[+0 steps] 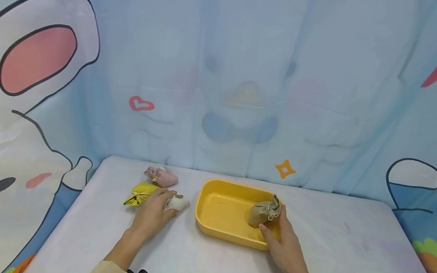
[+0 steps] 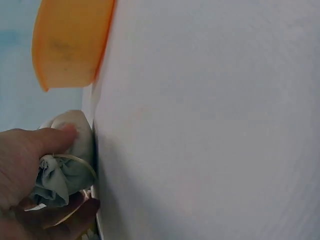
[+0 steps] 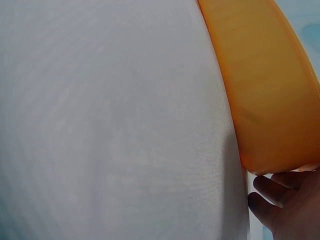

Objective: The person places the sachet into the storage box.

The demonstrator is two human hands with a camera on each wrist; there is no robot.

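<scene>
My left hand (image 1: 153, 210) grips a small off-white drawstring pouch (image 1: 177, 203) just left of a yellow tray (image 1: 227, 236). In the left wrist view its thumb presses on the pouch (image 2: 80, 132), and the gathered neck with a pale cord points toward the palm. At the tray's right end, my right hand (image 1: 287, 246) holds the wall, thumb over the near corner and fingers along the outside. Inside that end sits a grey-green pouch (image 1: 261, 214), its tied neck leaning up against the rim. The right wrist view shows fingers (image 3: 270, 190) beside the tray's outer wall.
A yellow pouch (image 1: 140, 193) lies left of my left hand, partly behind it. Farther back is a pink pouch (image 1: 161, 176). The white-covered table (image 1: 341, 236) ends at a blue patterned curtain (image 1: 257, 41).
</scene>
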